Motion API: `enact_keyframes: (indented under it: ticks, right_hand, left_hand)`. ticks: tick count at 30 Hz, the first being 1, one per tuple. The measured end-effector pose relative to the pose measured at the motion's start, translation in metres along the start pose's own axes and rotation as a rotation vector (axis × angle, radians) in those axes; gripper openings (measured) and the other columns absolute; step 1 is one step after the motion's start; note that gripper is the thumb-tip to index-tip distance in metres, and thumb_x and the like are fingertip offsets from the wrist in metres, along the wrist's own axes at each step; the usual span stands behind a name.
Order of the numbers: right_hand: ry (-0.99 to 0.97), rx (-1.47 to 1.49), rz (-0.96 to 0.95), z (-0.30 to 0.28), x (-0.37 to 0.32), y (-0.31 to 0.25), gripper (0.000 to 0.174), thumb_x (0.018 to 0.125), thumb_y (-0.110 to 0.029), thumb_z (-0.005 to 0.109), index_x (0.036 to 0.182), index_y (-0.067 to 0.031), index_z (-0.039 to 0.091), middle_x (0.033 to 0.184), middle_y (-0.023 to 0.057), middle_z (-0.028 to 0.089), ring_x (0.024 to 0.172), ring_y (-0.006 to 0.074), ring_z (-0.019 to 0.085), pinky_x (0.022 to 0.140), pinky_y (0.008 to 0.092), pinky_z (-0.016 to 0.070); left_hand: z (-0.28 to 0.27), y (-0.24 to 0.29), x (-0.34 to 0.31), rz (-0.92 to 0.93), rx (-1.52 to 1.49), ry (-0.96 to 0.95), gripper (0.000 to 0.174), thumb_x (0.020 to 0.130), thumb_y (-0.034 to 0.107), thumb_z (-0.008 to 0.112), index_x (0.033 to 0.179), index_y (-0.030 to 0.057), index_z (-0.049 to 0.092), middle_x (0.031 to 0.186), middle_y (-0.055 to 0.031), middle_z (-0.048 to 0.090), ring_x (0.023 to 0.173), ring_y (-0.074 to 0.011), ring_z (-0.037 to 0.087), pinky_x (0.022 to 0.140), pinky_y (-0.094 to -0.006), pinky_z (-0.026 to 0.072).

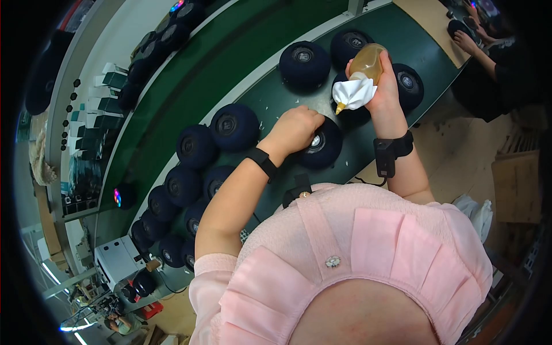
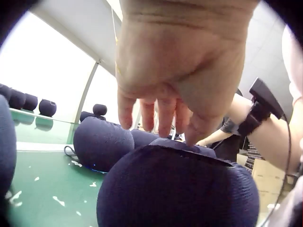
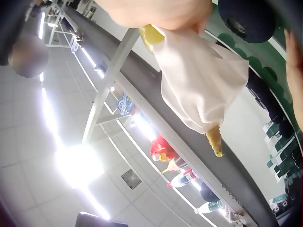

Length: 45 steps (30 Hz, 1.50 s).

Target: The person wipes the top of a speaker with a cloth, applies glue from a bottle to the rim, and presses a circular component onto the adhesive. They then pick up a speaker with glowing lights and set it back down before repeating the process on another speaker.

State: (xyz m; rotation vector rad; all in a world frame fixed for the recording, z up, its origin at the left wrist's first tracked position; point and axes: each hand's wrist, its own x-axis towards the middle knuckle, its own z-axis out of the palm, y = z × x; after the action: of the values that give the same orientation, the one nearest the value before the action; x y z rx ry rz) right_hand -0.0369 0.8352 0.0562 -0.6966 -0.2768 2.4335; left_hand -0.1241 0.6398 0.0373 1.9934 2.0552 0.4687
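Observation:
My left hand point(image 1: 296, 127) reaches down to the top of a round, dark blue fabric-covered speaker point(image 1: 325, 154), fingertips at its round recess beside a small bright spot. In the left wrist view the fingers point(image 2: 165, 116) point down and the thumb is right at the speaker's rim. My right hand point(image 1: 386, 86) grips a translucent squeeze bottle point(image 1: 368, 60) of yellowish liquid, held tilted with its nozzle point(image 1: 340, 107) down. A white cloth point(image 3: 201, 78) is wrapped around its neck; the yellow tip pokes out below.
More dark blue speakers point(image 1: 234, 127) stand in rows on the green table point(image 1: 276, 109), some close behind my right hand. Whitish scraps point(image 2: 57, 201) lie on the tabletop. Green and white boxes point(image 1: 103, 103) line the shelf at left. Another person's hand point(image 1: 464, 41) shows at the upper right.

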Motion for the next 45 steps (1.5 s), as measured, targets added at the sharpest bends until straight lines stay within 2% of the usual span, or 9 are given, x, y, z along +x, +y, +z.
enact_keyframes:
  ticks: [7,12,15,23,26,30,36,39,45]
  right_hand:
    - [0.026,-0.068,-0.121,-0.006,0.008,0.010,0.047,0.087,-0.040,0.057,0.116,-0.0064,0.043,0.098,0.0160,0.055,0.086,0.0330,0.057,0.073,0.0451,0.0523]
    - [-0.068,-0.217,-0.299,-0.016,0.023,0.030,0.047,0.086,-0.039,0.059,0.116,-0.0061,0.043,0.097,0.0154,0.057,0.082,0.0312,0.060,0.072,0.0434,0.0526]
    - [-0.054,-0.152,-0.203,-0.007,0.013,0.032,0.045,0.087,-0.037,0.059,0.114,-0.0043,0.045,0.096,0.0153,0.056,0.083,0.0312,0.058,0.072,0.0439,0.0526]
    - [0.008,0.043,0.095,0.000,0.009,0.024,0.041,0.088,-0.037,0.056,0.110,-0.0044,0.046,0.096,0.0158,0.054,0.086,0.0317,0.055,0.073,0.0445,0.0523]
    - [0.048,0.124,0.138,0.005,0.008,0.023,0.039,0.088,-0.037,0.056,0.108,-0.0047,0.047,0.097,0.0158,0.053,0.086,0.0321,0.055,0.073,0.0452,0.0521]
    - [0.058,0.090,0.102,0.014,0.004,0.030,0.039,0.087,-0.036,0.057,0.109,-0.0048,0.046,0.097,0.0154,0.053,0.086,0.0322,0.055,0.073,0.0454,0.0519]
    - [-0.006,-0.004,0.033,0.002,0.018,0.048,0.044,0.084,-0.035,0.062,0.112,-0.0052,0.046,0.100,0.0134,0.054,0.086,0.0303,0.057,0.073,0.0443,0.0523]
    - [-0.059,-0.184,-0.190,-0.001,0.018,0.058,0.039,0.084,-0.028,0.065,0.109,-0.0014,0.052,0.097,0.0081,0.059,0.084,0.0196,0.060,0.071,0.0345,0.0524]
    - [-0.118,-0.335,-0.338,0.000,0.014,0.065,0.034,0.084,-0.027,0.065,0.105,-0.0018,0.054,0.094,0.0079,0.060,0.082,0.0185,0.061,0.069,0.0331,0.0523]
  left_hand:
    - [0.000,-0.010,-0.028,-0.355,0.225,0.065,0.013,0.064,0.004,0.060,0.076,0.0018,0.056,0.075,-0.0149,0.058,0.075,-0.0312,0.059,0.066,-0.0391,0.0500]
    - [0.008,-0.024,-0.043,-0.301,0.279,0.261,0.009,0.065,0.002,0.056,0.074,0.0020,0.054,0.069,-0.0141,0.055,0.071,-0.0311,0.057,0.065,-0.0405,0.0484]
    - [0.005,-0.028,-0.042,-0.166,0.171,0.332,0.013,0.067,0.001,0.056,0.080,0.0023,0.056,0.070,-0.0140,0.056,0.072,-0.0313,0.056,0.065,-0.0407,0.0481]
    - [-0.008,-0.028,-0.046,-0.246,0.124,0.004,0.026,0.072,0.003,0.054,0.099,0.0020,0.054,0.077,-0.0153,0.059,0.077,-0.0327,0.059,0.066,-0.0406,0.0497]
    - [0.000,-0.028,-0.046,-0.133,0.143,0.256,0.037,0.074,0.002,0.055,0.111,0.0018,0.051,0.076,-0.0157,0.060,0.075,-0.0343,0.059,0.069,-0.0430,0.0485]
    - [-0.003,-0.033,-0.043,-0.224,0.202,0.157,0.038,0.074,-0.001,0.054,0.111,0.0012,0.047,0.076,-0.0161,0.061,0.071,-0.0342,0.060,0.068,-0.0406,0.0499]
    - [-0.002,-0.026,-0.039,-0.624,-0.575,0.343,0.039,0.068,-0.006,0.056,0.102,0.0016,0.040,0.072,-0.0125,0.062,0.061,-0.0199,0.062,0.057,-0.0285,0.0492]
    - [0.005,-0.028,-0.040,-0.756,-0.812,0.353,0.041,0.066,-0.006,0.058,0.101,0.0016,0.038,0.073,-0.0122,0.061,0.059,-0.0136,0.060,0.053,-0.0254,0.0474]
    - [0.013,-0.028,-0.044,-0.781,-0.882,0.432,0.040,0.066,-0.006,0.059,0.099,0.0013,0.038,0.076,-0.0135,0.061,0.059,-0.0135,0.060,0.052,-0.0250,0.0477]
